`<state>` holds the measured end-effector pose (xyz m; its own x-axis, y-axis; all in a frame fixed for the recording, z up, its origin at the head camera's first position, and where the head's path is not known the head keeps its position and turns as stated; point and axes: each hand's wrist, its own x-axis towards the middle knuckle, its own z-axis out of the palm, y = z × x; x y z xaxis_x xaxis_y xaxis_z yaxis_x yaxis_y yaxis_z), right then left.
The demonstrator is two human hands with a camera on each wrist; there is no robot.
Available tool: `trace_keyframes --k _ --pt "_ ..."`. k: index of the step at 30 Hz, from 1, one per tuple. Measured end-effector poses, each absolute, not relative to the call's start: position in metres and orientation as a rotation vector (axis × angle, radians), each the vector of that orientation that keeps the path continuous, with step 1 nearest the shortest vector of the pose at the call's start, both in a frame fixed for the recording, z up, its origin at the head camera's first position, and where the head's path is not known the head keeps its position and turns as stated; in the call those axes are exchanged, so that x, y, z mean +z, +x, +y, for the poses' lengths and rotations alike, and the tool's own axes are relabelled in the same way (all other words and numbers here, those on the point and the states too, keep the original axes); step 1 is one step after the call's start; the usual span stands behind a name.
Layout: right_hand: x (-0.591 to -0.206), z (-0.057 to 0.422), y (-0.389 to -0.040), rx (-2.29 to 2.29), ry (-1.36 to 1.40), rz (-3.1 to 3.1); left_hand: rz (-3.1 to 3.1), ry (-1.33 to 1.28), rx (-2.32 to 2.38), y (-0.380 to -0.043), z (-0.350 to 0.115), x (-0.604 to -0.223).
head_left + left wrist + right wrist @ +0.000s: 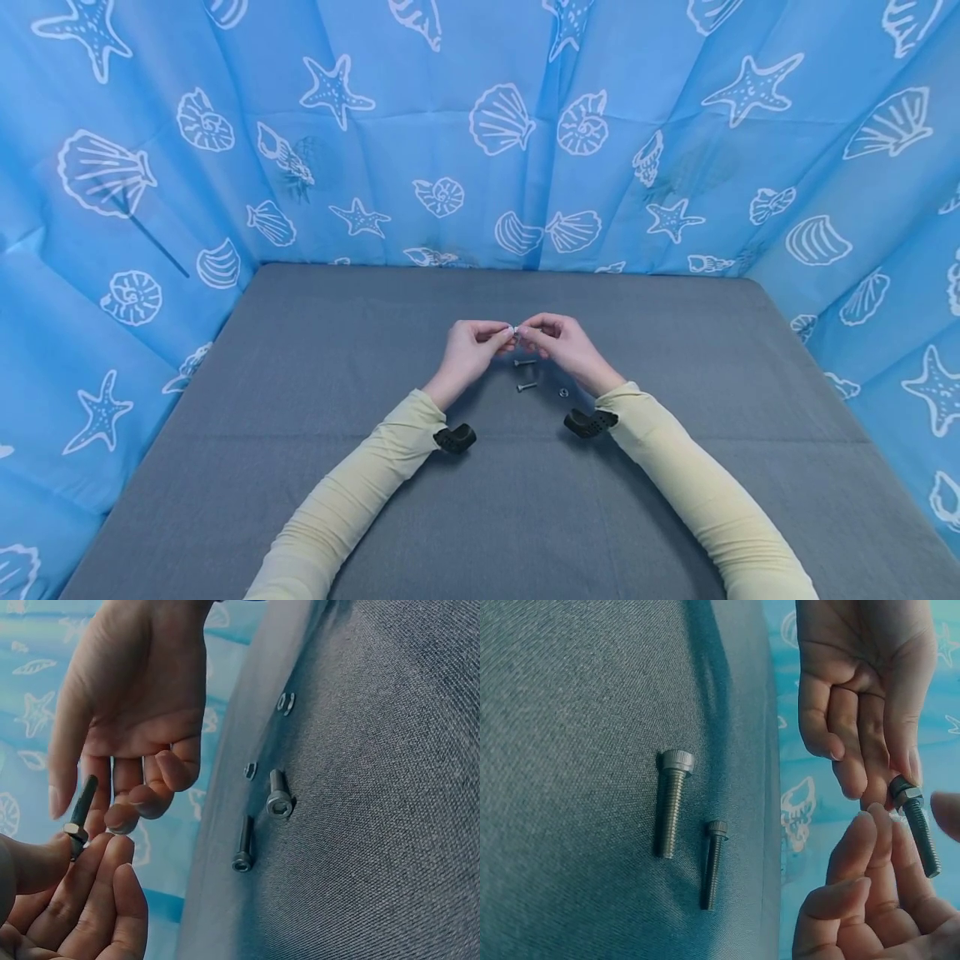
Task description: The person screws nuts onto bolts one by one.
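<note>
Socket-head bolt (pixel 925 844) sat near the head view's centre, hex nut (pixel 910 798) by its head | left hand (pixel 472 345) pinched the head end; right hand (pixel 562 342) curved loosely beside, gripping nothing | best, I reckoned: steady head, nut turned squarely | counted three bolts (one held, two loose bolts (pixel 674 804) on grey cloth (pixel 465 517)), three nuts (two loose nuts (pixel 250 771))

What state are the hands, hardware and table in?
Dark threaded metal bolt: raised and tilted.
Silver hexagonal metal nut: on its shaft, near the head.
Left hand: pinching that bolt near its head.
Right hand: fingers loosely bent, thumb off the bolt.
Thicker silver metal bolt: lying loose, nutless.
Thinner dark metal bolt: lying loose, nutless.
Small silver ring-shaped metal pieces: lying loose.
Grey cloth-covered table: faintly creased.
</note>
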<state>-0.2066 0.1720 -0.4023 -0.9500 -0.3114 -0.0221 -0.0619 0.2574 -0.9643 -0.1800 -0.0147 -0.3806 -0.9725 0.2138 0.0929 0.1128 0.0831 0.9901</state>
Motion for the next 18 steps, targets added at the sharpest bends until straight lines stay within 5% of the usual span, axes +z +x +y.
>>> trace_keyframes --k 18 --pt "-0.4019 0.1708 -0.2078 -1.788 -0.366 2.302 2.256 0.333 2.053 -0.1830 -0.0147 -0.3819"
